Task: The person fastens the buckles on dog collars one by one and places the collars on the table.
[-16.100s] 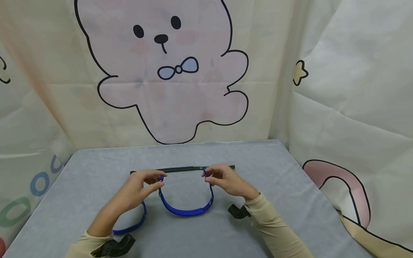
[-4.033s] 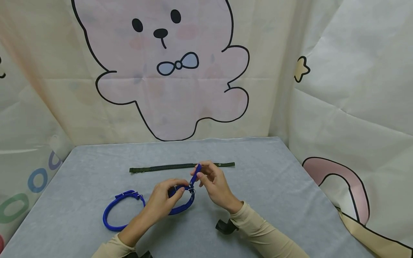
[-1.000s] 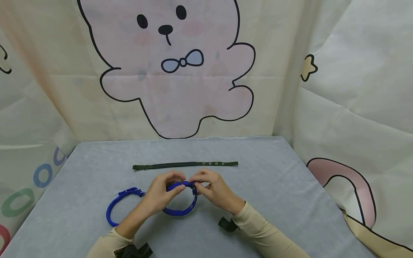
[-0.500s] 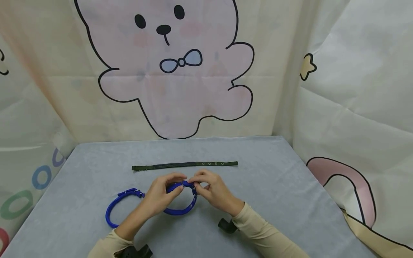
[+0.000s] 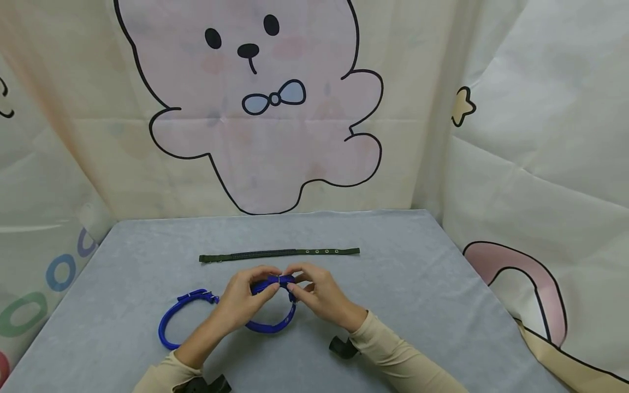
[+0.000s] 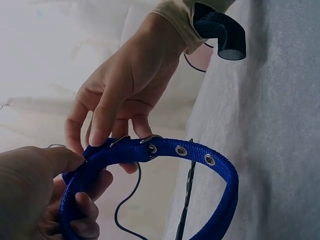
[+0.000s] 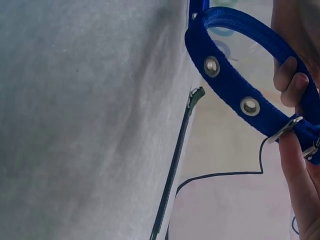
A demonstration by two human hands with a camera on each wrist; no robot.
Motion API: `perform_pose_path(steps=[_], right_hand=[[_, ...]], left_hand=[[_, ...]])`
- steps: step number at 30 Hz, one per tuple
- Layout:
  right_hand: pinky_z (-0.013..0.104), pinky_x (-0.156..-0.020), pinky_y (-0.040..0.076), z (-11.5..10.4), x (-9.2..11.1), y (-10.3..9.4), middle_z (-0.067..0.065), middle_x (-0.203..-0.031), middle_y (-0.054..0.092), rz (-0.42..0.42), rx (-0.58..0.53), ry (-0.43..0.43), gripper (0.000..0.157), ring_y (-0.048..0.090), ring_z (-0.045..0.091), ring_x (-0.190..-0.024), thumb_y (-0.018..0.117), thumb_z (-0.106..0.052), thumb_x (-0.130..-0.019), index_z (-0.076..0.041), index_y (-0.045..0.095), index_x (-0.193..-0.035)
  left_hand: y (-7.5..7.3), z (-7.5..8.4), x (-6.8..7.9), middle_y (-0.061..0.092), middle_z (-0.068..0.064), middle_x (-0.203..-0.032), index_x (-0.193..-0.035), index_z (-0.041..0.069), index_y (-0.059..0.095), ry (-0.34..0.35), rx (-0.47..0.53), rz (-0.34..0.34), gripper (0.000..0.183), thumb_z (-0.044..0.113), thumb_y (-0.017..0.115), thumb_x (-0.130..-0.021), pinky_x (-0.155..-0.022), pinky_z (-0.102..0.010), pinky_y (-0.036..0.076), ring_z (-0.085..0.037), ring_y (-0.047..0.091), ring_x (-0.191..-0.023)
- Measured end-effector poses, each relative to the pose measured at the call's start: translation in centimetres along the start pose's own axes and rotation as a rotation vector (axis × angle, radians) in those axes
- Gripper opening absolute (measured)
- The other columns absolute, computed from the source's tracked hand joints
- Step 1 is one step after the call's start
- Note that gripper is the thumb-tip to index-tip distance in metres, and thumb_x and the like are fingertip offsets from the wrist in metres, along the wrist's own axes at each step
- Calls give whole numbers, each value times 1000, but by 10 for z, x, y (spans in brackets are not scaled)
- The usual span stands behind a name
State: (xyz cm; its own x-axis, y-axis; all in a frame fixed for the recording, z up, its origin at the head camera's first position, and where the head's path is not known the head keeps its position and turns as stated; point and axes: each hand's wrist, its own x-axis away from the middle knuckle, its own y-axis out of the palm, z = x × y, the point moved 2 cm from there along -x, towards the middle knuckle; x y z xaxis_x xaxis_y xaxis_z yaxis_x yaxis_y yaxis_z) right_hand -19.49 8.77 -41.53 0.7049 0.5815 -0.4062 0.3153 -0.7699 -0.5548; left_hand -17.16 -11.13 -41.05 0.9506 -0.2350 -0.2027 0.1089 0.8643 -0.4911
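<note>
Both hands hold a blue dog collar point(image 5: 270, 328), looped and raised over the table. Its strap runs through a metal buckle, and metal eyelets point(image 7: 212, 66) line the band. My left hand point(image 5: 241, 299) grips the band left of the buckle, thumb on the near side and fingers curled behind. With thumb and fingertips, my right hand point(image 5: 321, 292) pinches the collar by the buckle point(image 6: 120, 141) and the strap end. In the right wrist view a fingertip touches a metal ring point(image 7: 286, 130). A second blue collar point(image 5: 164, 322), buckled in a loop, lies by my left forearm.
A dark green collar point(image 5: 280, 253) with eyelets lies stretched straight across the table behind the hands. Grey cloth point(image 5: 417, 327) covers the table. Printed curtains point(image 5: 295, 164) stand behind it and along both sides.
Sixteen seconds ago the collar hung unfastened between both hands; four seconds ago its strap end stood up from the buckle. Now that end lies along the band, and the right fingers have shifted slightly left.
</note>
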Motion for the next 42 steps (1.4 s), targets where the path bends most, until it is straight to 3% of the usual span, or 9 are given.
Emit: perform_pose_path(steps=[4, 9, 13, 17, 20, 25, 29, 37, 42], right_hand=[[22, -70, 59, 1, -2, 0, 14, -116, 68, 21, -31, 5, 16, 73, 29, -102, 61, -6, -100, -6, 61, -117], [24, -72, 58, 4, -2, 2, 11, -114, 73, 40, 10, -32, 16, 72, 23, -98, 60, -7, -101, -8, 68, -115], [25, -75, 56, 6, -2, 2, 10, -116, 73, 53, 47, -8, 18, 72, 22, -101, 61, -13, -101, -9, 64, -119], [25, -76, 55, 7, -3, 0, 9, -116, 73, 30, 47, 44, 23, 71, 22, -102, 64, -17, -101, -12, 59, -122], [25, -74, 55, 7, -3, -3, 10, -119, 72, -20, 47, 75, 34, 69, 20, -100, 67, -16, -99, -17, 56, -131], [26, -71, 55, 8, -5, -4, 16, -116, 73, -123, 50, 73, 52, 69, 23, -96, 60, -13, -102, -21, 43, -151], [30, -74, 55, 10, -6, -7, 18, -109, 73, -132, 49, 62, 49, 70, 33, -93, 54, -13, -106, -15, 41, -153], [34, -81, 55, 13, -6, -12, 20, -109, 70, -139, -17, 129, 49, 69, 37, -96, 52, -12, -106, -20, 43, -153], [28, -75, 55, 14, -6, -10, 19, -111, 72, -150, -60, 152, 49, 68, 37, -95, 53, -10, -105, -16, 43, -153]], left_hand=[[-1, -1, -1, 77, -5, -104, -120, 15, 70, 2, 28, 15, 24, 15, 70, -96, -68, -24, 49, -9, 64, -80], [0, -2, -2, 76, -9, -111, -124, 11, 69, 80, 57, -32, 27, 15, 69, -97, -77, -23, 54, -13, 70, -95], [0, -3, -2, 75, -13, -118, -127, 6, 70, 73, 95, -55, 31, 14, 68, -97, -79, -21, 55, -12, 70, -97], [-3, -3, -2, 74, -13, -120, -132, 8, 68, 16, 100, -6, 33, 15, 64, -100, -68, -19, 50, -3, 61, -79], [-6, -5, -4, 75, -13, -108, -134, 11, 66, -32, 95, 69, 33, 13, 61, -102, -57, -22, 42, -3, 46, -59], [-10, -7, -7, 74, -16, -112, -138, 7, 63, -47, 78, 122, 35, 7, 55, -104, -61, -23, 41, -8, 47, -63], [-13, -7, -10, 72, -14, -105, -142, 8, 59, -46, 61, 58, 37, 7, 51, -105, -58, -24, 41, -12, 48, -65], [-33, -9, -9, 72, -17, -109, -152, 11, 44, 20, -15, -198, 53, 9, 60, -102, -73, -28, 57, -25, 71, -84], [-43, -9, -3, 73, -20, -113, -151, 8, 46, -35, -46, -240, 57, 11, 66, -97, -70, -29, 57, -30, 72, -92]])
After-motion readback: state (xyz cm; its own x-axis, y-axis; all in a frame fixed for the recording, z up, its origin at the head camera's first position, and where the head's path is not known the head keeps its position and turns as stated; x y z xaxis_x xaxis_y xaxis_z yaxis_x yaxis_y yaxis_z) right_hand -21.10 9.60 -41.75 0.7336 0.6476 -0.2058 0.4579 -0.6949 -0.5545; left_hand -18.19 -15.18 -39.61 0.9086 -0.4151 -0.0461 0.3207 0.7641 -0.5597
